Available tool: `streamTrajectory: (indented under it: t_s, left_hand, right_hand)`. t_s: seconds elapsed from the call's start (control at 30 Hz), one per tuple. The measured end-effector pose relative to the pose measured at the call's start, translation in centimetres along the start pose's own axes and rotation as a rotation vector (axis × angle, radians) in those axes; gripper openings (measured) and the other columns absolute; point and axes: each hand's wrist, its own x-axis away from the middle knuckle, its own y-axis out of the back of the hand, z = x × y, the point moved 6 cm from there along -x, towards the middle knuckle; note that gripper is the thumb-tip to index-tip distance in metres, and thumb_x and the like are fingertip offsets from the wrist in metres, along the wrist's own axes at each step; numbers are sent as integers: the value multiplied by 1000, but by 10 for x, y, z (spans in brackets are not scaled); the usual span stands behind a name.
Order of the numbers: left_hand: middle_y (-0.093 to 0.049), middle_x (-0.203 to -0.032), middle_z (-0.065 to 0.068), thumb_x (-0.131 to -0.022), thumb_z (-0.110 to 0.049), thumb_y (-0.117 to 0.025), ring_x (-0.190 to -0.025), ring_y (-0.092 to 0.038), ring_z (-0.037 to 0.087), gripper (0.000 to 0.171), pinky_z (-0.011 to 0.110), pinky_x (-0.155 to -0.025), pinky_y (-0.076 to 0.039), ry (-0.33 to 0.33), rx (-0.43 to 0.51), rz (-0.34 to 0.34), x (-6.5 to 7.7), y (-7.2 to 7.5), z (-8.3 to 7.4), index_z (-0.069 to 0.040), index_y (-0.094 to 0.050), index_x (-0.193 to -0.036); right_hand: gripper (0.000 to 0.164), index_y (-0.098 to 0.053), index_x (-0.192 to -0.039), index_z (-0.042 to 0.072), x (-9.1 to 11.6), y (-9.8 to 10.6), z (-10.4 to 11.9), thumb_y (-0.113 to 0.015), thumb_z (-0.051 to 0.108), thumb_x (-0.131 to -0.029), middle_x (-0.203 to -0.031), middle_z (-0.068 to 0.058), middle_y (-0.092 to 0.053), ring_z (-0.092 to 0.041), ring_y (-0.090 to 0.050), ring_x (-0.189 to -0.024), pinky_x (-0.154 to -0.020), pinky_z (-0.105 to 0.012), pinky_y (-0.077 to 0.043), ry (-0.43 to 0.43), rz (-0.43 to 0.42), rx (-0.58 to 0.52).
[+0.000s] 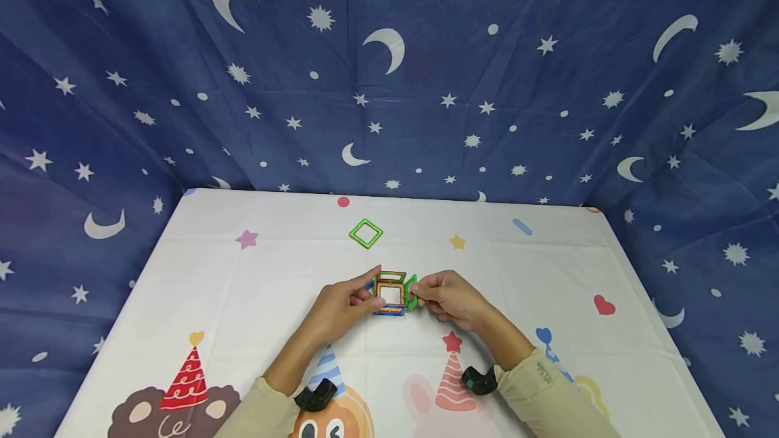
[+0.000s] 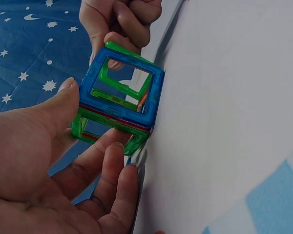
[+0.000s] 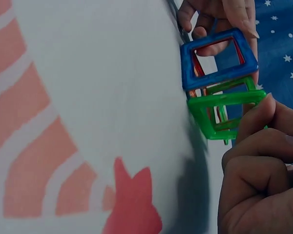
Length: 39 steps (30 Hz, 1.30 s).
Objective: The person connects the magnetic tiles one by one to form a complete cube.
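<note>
A small open box of square magnetic tiles stands low over the white cloth, with a blue tile (image 2: 158,92) on its near side. My left hand (image 1: 342,306) holds the box from the left, thumb at the blue tile's corner and fingertips under a green side tile (image 2: 129,127). On the right, my right hand (image 1: 450,296) pinches a green square tile (image 3: 200,114) between thumb and forefinger, its edge at the box's right side and its face tilted outward. An orange-edged tile (image 1: 402,293) shows inside the frame.
One loose green square tile (image 1: 358,241) lies flat on the cloth beyond the box. The white table cloth (image 1: 517,276) carries printed party animals and shapes. A blue curtain (image 1: 426,147) with moons and stars rises behind and at both sides.
</note>
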Motion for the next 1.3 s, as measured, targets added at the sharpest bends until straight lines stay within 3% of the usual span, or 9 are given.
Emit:
streamTrajectory:
  t_s: [0.13,0.4,0.7,0.83,0.93,1.1,1.3]
  left_hand:
    - [-70,-87,-9,-93,-40,-74,-71,-57,5,63,21,-67,-48,-6,-1,-1,0,0,0,-25,-53,-150]
    - [-70,-87,-7,-93,-39,-74,-71,-57,6,62,21,-66,-47,21,18,5,0,-1,1,-26,-53,-150]
    - [-70,-87,-8,-93,-38,-75,-71,-58,5,63,20,-66,-48,23,10,3,0,0,1,-27,-53,-150]
    - [-70,-86,-9,-93,-38,-75,-71,-58,5,62,20,-66,-48,23,18,9,-1,0,2,-27,-53,-150]
    - [-70,-87,-9,-93,-39,-74,-71,-58,5,62,21,-65,-48,20,15,10,-1,-1,2,-27,-53,-150]
    - [-70,-87,-8,-93,-38,-74,-71,-58,5,61,21,-66,-47,10,3,4,-1,0,2,-26,-53,-150]
    - [-69,-87,-9,-94,-38,-73,-72,-57,6,61,21,-65,-46,25,5,6,-1,-1,2,-27,-53,-150]
  right_hand:
    - [27,-65,-81,3,0,-4,5,-67,24,-99,-68,-1,-54,-9,-28,-45,-40,-22,-20,12,-10,31]
    - [38,-60,-84,-13,-2,-10,11,-67,22,-99,-52,4,-38,-10,-25,-42,-39,-22,-19,43,-15,93]
    - [37,-65,-86,-5,-3,-7,8,-72,29,-96,-55,4,-40,-11,-27,-45,-40,-22,-22,29,-61,124]
    - [38,-66,-102,4,1,1,12,-84,33,-85,-69,2,-53,-14,-42,-58,-51,-25,-35,106,-168,244]
    - [56,-63,-118,12,5,4,16,-91,36,-76,-82,-1,-61,-15,-50,-70,-63,-27,-43,178,-216,356]
    - [73,-59,-134,18,8,1,16,-94,34,-72,-93,-5,-65,-13,-47,-64,-60,-25,-41,223,-161,418]
    - [78,-59,-137,17,9,-2,15,-96,30,-70,-97,-6,-65,-10,-43,-58,-52,-21,-36,249,-132,427]
